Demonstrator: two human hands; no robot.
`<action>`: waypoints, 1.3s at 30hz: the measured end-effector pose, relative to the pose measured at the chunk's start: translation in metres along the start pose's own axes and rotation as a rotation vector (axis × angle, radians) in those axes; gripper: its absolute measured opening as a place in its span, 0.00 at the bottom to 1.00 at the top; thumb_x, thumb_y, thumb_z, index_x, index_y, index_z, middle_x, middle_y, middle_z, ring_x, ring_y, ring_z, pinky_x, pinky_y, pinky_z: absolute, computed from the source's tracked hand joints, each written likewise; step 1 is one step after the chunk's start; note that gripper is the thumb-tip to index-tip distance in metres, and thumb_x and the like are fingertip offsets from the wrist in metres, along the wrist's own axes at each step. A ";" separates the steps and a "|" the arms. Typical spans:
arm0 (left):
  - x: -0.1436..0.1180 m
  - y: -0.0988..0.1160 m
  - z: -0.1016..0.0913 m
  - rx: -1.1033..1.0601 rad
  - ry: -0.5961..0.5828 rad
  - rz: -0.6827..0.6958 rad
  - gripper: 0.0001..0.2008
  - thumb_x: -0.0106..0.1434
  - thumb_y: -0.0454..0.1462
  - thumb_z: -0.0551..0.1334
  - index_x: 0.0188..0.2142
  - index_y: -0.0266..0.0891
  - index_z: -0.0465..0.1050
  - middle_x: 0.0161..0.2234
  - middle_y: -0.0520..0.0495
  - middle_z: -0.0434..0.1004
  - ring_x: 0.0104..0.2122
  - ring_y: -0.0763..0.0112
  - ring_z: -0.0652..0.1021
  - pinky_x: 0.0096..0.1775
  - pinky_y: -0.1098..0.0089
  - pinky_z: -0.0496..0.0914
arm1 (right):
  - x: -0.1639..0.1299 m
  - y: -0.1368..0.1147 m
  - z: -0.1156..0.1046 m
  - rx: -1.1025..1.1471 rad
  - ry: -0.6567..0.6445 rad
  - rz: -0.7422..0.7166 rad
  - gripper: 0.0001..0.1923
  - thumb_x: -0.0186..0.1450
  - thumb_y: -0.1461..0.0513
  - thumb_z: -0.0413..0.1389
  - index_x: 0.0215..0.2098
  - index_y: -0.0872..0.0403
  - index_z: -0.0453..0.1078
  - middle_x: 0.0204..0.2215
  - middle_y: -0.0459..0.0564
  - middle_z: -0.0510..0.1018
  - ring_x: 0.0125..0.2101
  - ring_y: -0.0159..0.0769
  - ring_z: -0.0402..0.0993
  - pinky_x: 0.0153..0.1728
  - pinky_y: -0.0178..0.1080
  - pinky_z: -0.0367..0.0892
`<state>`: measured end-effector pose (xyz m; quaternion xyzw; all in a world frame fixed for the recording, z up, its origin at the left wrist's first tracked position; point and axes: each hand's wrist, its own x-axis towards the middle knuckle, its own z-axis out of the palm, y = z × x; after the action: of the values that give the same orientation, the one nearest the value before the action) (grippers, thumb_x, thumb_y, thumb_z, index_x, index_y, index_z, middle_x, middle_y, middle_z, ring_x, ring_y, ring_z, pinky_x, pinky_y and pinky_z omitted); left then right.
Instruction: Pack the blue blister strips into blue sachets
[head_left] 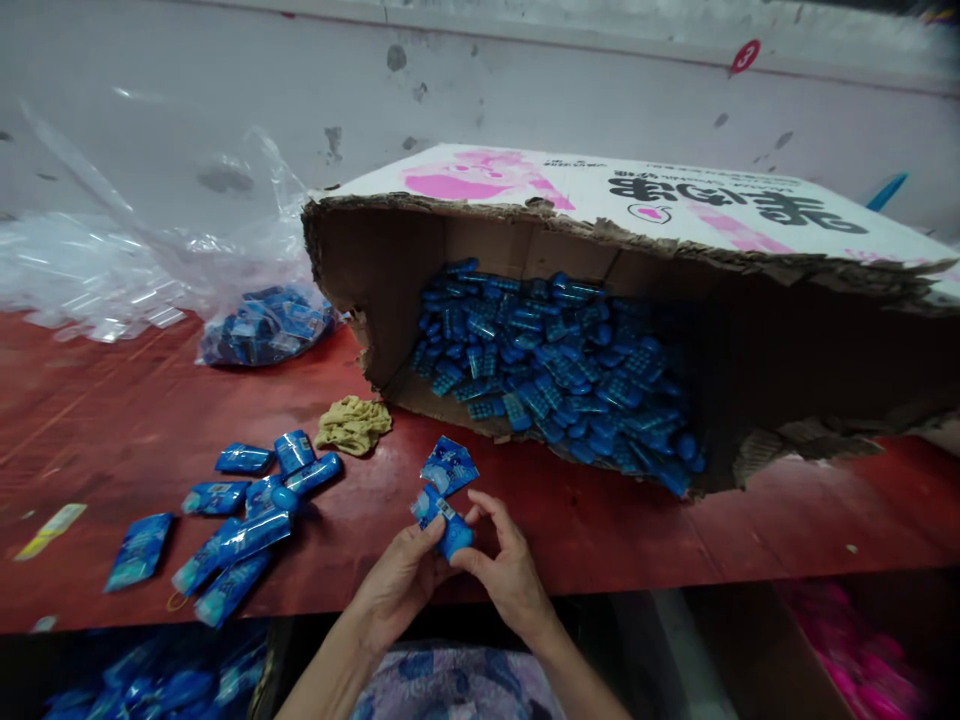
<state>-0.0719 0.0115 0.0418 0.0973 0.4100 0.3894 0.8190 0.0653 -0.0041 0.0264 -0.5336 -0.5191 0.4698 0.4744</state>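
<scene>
The left hand [401,580] comes up from the lower middle with its forearm angled in from the left, palm turned inward, thumb and fingertips pinched on a small blue packet [444,520]. The right hand [504,570] meets it from the other side, fingers curled, its grip closed on the same packet's right end. Both hands hold the packet just above the near edge of the tabletop [112,420], close to the person's body. A second blue packet [448,465] lies flat on the tabletop just beyond the fingertips.

The tabletop is worn red, scuffed and stained. At far left a heap of clear plastic film [97,270] lies against a grey-white wall [187,90] marked with dark spots. A clear bag of blue packets [262,325] sits beside the film. Nearer the edge, a loose scatter of blue packets [232,520] lies spread out, and a crumpled yellowish cloth [352,423] rests near them. To the right, a torn cardboard box [375,270] lies on its side, its open face toward the person, with a heap of blue packets [555,370] spilling to its lip. Below the tabletop, more blue packets show at left and pink ones at right.

The box's white top carries pink artwork and black characters, upside down from here and not readable. A small red round tag [745,56] on the wall bears the numeral 3.
</scene>
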 end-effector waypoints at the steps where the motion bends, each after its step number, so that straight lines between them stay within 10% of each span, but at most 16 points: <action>1: 0.000 0.000 -0.002 -0.012 -0.034 -0.008 0.09 0.54 0.35 0.61 0.35 0.33 0.74 0.33 0.42 0.79 0.34 0.64 0.77 0.41 0.66 0.68 | 0.000 0.000 -0.001 0.025 -0.024 0.004 0.31 0.48 0.66 0.62 0.50 0.45 0.64 0.38 0.44 0.70 0.41 0.36 0.68 0.44 0.38 0.63; 11: -0.001 -0.008 -0.012 -0.083 -0.217 -0.081 0.09 0.53 0.34 0.63 0.35 0.33 0.74 0.33 0.41 0.79 0.34 0.63 0.78 0.40 0.65 0.68 | 0.001 0.005 0.003 0.436 -0.266 0.074 0.46 0.45 0.54 0.66 0.58 0.41 0.51 0.50 0.49 0.66 0.43 0.38 0.70 0.40 0.38 0.66; 19: 0.001 -0.029 0.003 -0.218 0.001 0.022 0.10 0.55 0.40 0.60 0.32 0.34 0.74 0.28 0.44 0.79 0.29 0.68 0.77 0.35 0.68 0.70 | 0.001 0.014 0.005 0.312 -0.202 0.040 0.42 0.50 0.53 0.63 0.59 0.45 0.51 0.43 0.48 0.71 0.36 0.34 0.71 0.36 0.34 0.67; 28: -0.005 0.040 -0.041 -0.404 0.237 0.450 0.20 0.56 0.48 0.55 0.40 0.36 0.70 0.38 0.40 0.78 0.42 0.58 0.75 0.41 0.60 0.71 | 0.034 0.018 0.000 -0.597 -0.067 -0.223 0.15 0.60 0.66 0.53 0.45 0.49 0.68 0.40 0.50 0.72 0.41 0.39 0.66 0.43 0.41 0.62; 33: 0.002 0.014 -0.033 -0.027 0.281 0.180 0.10 0.53 0.34 0.61 0.37 0.35 0.70 0.25 0.45 0.78 0.26 0.64 0.78 0.31 0.66 0.71 | 0.060 0.020 0.009 -1.088 -0.037 -0.209 0.13 0.62 0.65 0.51 0.44 0.48 0.67 0.43 0.52 0.71 0.40 0.44 0.65 0.38 0.43 0.60; 39: 0.017 0.006 -0.023 0.259 0.362 0.412 0.19 0.46 0.37 0.67 0.38 0.35 0.69 0.24 0.47 0.78 0.22 0.71 0.76 0.26 0.74 0.68 | 0.045 0.019 0.016 -1.176 -0.099 -0.207 0.11 0.63 0.68 0.47 0.35 0.49 0.69 0.34 0.51 0.73 0.37 0.40 0.66 0.36 0.40 0.58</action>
<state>-0.0865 0.0245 0.0192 0.2110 0.5671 0.5031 0.6171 0.0521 0.0414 0.0051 -0.6307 -0.7629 0.0792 0.1180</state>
